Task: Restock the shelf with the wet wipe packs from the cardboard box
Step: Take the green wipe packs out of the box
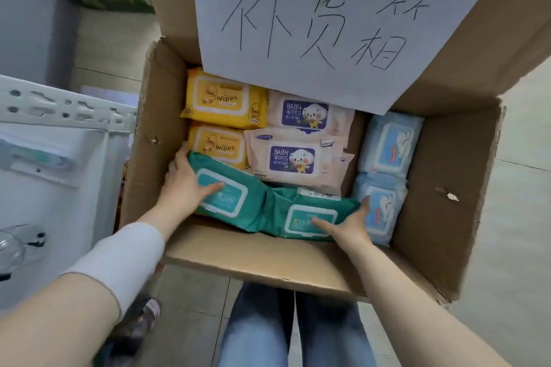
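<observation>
Two green packs [229, 197]: left hand [186, 185] grips one, right hand [348, 225] other; fingertips hidden, probably underneath.

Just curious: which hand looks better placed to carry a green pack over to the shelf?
Probably left: the left hand grips the left green pack, and the shelf stands on that side.

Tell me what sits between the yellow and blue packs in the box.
Two pink packs, between the yellow packs and blue packs; head view shows it.

Single head-worn view looks steeply down, close, into the cardboard box [447, 202].
</observation>
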### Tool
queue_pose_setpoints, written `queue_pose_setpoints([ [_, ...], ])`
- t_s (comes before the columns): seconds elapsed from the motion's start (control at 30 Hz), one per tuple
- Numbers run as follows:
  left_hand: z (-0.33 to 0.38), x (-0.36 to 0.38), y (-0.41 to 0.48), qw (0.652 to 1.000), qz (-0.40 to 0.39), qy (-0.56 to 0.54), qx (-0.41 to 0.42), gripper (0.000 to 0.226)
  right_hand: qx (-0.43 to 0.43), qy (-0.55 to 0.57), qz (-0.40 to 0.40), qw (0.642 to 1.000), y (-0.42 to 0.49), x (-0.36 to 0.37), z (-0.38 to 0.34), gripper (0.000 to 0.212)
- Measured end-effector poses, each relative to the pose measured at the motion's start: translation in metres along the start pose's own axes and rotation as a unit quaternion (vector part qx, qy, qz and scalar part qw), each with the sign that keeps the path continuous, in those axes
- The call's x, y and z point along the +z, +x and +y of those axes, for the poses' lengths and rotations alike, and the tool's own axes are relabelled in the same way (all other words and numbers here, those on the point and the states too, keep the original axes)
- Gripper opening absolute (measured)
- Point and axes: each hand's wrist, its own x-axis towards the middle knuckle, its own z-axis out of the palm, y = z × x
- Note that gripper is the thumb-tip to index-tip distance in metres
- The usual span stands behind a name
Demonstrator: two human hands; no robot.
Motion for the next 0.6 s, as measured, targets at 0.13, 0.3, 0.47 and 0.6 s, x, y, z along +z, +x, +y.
queue_pose_setpoints([
  [0.13, 0.005, -0.009, -0.001, 1.000, 0.015, -0.005, -0.006, 0.115, 0.007, 0.019, -0.008, 1.000, 0.009, -0.008, 0.008, 0.113],
  [0.3, 0.010, -0.022, -0.012, 0.997, -0.055, -0.046, -0.033, 0.076, 0.024, 0.043, -0.076, 0.996, -0.004, -0.025, 0.016, 0.059],
  [0.47, -0.004, -0.014, -0.020, 0.975, -0.137, -0.165, -0.049, 0.051, -0.035, 0.036, -0.099, 0.994, -0.014, -0.025, 0.016, 0.046],
  [0.6, -0.010, -0.008, -0.033, 0.978, -0.103, -0.182, -0.024, 0.053, -0.089, 0.023, -0.055, 0.994, -0.027, -0.023, 0.015, 0.056],
])
